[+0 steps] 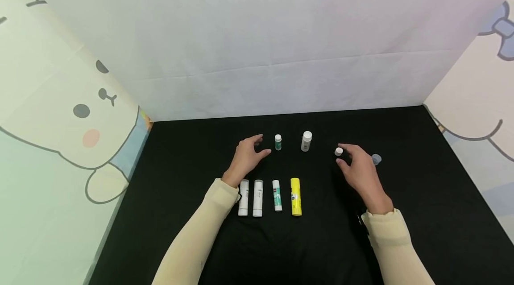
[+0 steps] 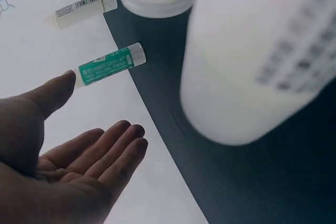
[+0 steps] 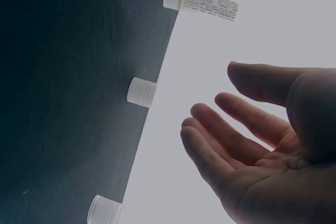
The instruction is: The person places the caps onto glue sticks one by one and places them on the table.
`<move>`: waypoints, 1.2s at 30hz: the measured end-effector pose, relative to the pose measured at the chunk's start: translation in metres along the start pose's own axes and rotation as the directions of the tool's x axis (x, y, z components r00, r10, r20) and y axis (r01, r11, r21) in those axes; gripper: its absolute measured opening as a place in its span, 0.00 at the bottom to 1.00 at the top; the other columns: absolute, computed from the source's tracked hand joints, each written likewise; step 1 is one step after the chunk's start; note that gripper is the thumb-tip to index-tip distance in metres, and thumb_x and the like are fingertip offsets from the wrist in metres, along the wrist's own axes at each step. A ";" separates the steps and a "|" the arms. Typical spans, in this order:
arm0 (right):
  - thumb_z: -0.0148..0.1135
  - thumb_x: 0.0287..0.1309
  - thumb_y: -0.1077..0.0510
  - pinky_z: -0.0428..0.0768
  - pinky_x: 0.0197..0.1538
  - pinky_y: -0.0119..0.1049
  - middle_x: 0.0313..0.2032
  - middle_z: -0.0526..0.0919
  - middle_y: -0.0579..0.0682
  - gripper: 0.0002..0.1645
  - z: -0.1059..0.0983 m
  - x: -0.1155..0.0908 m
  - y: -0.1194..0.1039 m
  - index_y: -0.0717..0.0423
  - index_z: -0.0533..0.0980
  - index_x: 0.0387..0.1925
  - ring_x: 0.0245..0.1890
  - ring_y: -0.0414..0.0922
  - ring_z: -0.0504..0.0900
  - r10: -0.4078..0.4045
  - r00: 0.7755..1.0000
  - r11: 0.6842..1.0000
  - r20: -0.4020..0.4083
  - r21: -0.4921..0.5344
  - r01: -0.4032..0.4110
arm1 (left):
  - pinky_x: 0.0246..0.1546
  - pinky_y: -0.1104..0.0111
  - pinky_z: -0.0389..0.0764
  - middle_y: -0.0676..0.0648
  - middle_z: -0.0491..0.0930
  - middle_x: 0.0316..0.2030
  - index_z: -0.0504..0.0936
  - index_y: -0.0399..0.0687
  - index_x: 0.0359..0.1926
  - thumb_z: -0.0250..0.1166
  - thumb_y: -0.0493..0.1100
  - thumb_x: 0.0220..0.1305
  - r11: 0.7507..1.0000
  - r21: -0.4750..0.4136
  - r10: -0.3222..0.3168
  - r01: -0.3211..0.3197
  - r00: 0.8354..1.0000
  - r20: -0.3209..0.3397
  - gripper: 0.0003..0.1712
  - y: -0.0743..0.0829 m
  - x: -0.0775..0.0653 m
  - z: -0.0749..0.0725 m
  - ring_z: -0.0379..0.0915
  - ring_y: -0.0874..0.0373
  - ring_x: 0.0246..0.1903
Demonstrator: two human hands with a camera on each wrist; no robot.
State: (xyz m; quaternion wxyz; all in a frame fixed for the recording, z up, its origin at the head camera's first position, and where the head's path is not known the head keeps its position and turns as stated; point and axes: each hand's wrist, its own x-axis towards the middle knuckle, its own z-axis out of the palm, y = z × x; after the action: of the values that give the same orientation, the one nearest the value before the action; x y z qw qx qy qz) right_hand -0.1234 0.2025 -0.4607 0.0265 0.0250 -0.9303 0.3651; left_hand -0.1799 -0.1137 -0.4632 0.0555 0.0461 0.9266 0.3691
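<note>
My left hand (image 1: 246, 155) hovers with relaxed, parted fingers just left of a small green-labelled glue stick (image 1: 278, 142), holding nothing. In the left wrist view that green glue stick (image 2: 107, 66) shows beyond the thumb tip. My right hand (image 1: 359, 171) has its thumb and fingers spread around a short white cap (image 1: 339, 151). The right wrist view shows this cap (image 3: 142, 92) apart from the fingers, and the palm is bare. Between the hands stands a white glue stick (image 1: 306, 141) with printed text. A translucent cap (image 1: 376, 159) sits right of the right hand, partly behind it.
Nearer on the black table (image 1: 321, 249) is a row: two white glue sticks (image 1: 243, 198) (image 1: 258, 198), a slim green-and-white one (image 1: 277, 196) and a yellow one (image 1: 296, 196). The left forearm passes close beside the leftmost. A white cloth wall (image 1: 273, 88) borders the back.
</note>
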 end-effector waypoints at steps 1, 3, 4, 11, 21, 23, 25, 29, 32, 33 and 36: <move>0.64 0.70 0.69 0.73 0.63 0.69 0.68 0.71 0.74 0.29 0.000 0.001 0.000 0.70 0.72 0.70 0.66 0.72 0.72 0.000 1.000 1.000 0.002 0.000 0.000 | 0.66 0.50 0.77 0.39 0.79 0.67 0.73 0.40 0.74 0.73 0.46 0.71 1.000 0.001 -0.004 0.004 1.000 0.004 0.36 0.000 0.002 0.000 0.76 0.45 0.67; 0.64 0.70 0.69 0.73 0.64 0.69 0.68 0.70 0.74 0.29 0.000 0.002 0.001 0.71 0.71 0.70 0.67 0.72 0.71 0.000 1.000 1.000 0.008 -0.003 0.000 | 0.66 0.51 0.77 0.39 0.79 0.67 0.73 0.40 0.74 0.73 0.46 0.71 1.000 0.005 -0.011 0.011 1.000 0.012 0.36 0.000 0.005 0.001 0.76 0.45 0.67; 0.64 0.70 0.69 0.72 0.65 0.70 0.69 0.70 0.74 0.29 0.000 0.003 0.001 0.71 0.71 0.70 0.67 0.72 0.70 0.001 1.000 1.000 0.012 -0.006 -0.001 | 0.66 0.51 0.77 0.39 0.79 0.67 0.73 0.40 0.74 0.73 0.46 0.71 1.000 0.007 -0.013 0.013 1.000 0.016 0.36 0.000 0.007 0.001 0.76 0.45 0.67; 0.64 0.71 0.68 0.70 0.67 0.70 0.70 0.68 0.75 0.31 0.000 0.009 0.001 0.71 0.70 0.71 0.70 0.73 0.67 0.021 0.999 0.999 0.042 -0.026 -0.020 | 0.66 0.52 0.78 0.38 0.78 0.68 0.72 0.41 0.75 0.73 0.45 0.71 0.999 0.039 -0.002 -0.001 0.998 0.059 0.37 0.000 0.017 0.004 0.76 0.45 0.67; 0.63 0.71 0.68 0.68 0.69 0.70 0.71 0.66 0.75 0.31 0.001 0.016 0.005 0.71 0.69 0.72 0.71 0.73 0.65 0.040 0.996 0.998 0.077 -0.050 -0.037 | 0.66 0.53 0.78 0.39 0.79 0.67 0.73 0.40 0.74 0.73 0.43 0.71 1.000 0.025 0.014 -0.017 0.994 0.108 0.35 0.001 0.028 0.006 0.78 0.46 0.65; 0.63 0.71 0.68 0.67 0.69 0.70 0.71 0.66 0.75 0.31 0.001 0.017 0.005 0.71 0.69 0.72 0.72 0.73 0.64 0.045 0.995 0.998 0.085 -0.052 -0.041 | 0.66 0.54 0.78 0.39 0.79 0.67 0.73 0.40 0.74 0.73 0.43 0.71 0.999 0.025 0.017 -0.020 0.992 0.122 0.35 0.003 0.029 0.005 0.78 0.46 0.65; 0.63 0.71 0.68 0.67 0.69 0.70 0.72 0.66 0.75 0.31 0.000 0.018 0.006 0.71 0.69 0.72 0.72 0.73 0.64 0.051 0.994 0.997 0.091 -0.055 -0.046 | 0.66 0.54 0.78 0.39 0.79 0.67 0.73 0.39 0.74 0.73 0.43 0.71 0.999 0.028 0.018 -0.022 0.990 0.137 0.35 0.005 0.030 0.003 0.77 0.46 0.66; 0.63 0.71 0.67 0.66 0.70 0.70 0.72 0.66 0.75 0.31 0.000 0.020 0.006 0.71 0.68 0.72 0.72 0.73 0.64 0.061 0.993 0.997 0.101 -0.063 -0.054 | 0.66 0.53 0.78 0.39 0.79 0.67 0.73 0.39 0.74 0.73 0.43 0.71 0.999 0.037 0.021 -0.027 0.987 0.159 0.35 0.010 0.033 0.000 0.77 0.46 0.66; 0.63 0.71 0.67 0.66 0.70 0.70 0.72 0.65 0.75 0.32 0.000 0.023 0.007 0.71 0.68 0.72 0.72 0.73 0.64 0.061 0.992 0.996 0.112 -0.071 -0.053 | 0.66 0.53 0.78 0.39 0.79 0.67 0.74 0.39 0.73 0.73 0.43 0.71 0.998 0.051 0.018 -0.028 0.985 0.173 0.34 0.013 0.035 -0.001 0.77 0.46 0.66; 0.63 0.71 0.67 0.67 0.70 0.70 0.72 0.65 0.75 0.32 0.001 0.024 0.008 0.71 0.68 0.72 0.72 0.73 0.64 0.061 0.991 0.996 0.117 -0.073 -0.052 | 0.66 0.53 0.78 0.39 0.80 0.66 0.74 0.39 0.73 0.73 0.43 0.71 0.998 0.057 0.019 -0.030 0.984 0.180 0.34 0.013 0.036 -0.001 0.77 0.46 0.66; 0.63 0.71 0.67 0.67 0.69 0.69 0.72 0.65 0.75 0.32 0.001 0.027 0.008 0.71 0.68 0.72 0.72 0.73 0.64 0.062 0.990 0.995 0.129 -0.084 -0.051 | 0.65 0.54 0.79 0.39 0.80 0.65 0.75 0.39 0.72 0.73 0.42 0.71 0.996 0.077 0.022 -0.038 0.980 0.197 0.33 0.015 0.039 0.001 0.78 0.46 0.65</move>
State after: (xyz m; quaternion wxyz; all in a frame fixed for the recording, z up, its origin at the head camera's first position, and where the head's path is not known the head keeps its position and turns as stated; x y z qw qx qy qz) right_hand -0.1512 0.2071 -0.4655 -0.0443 0.0215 -0.9443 0.3255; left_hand -0.2178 -0.0971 -0.4558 0.1392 0.0984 0.9299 0.3260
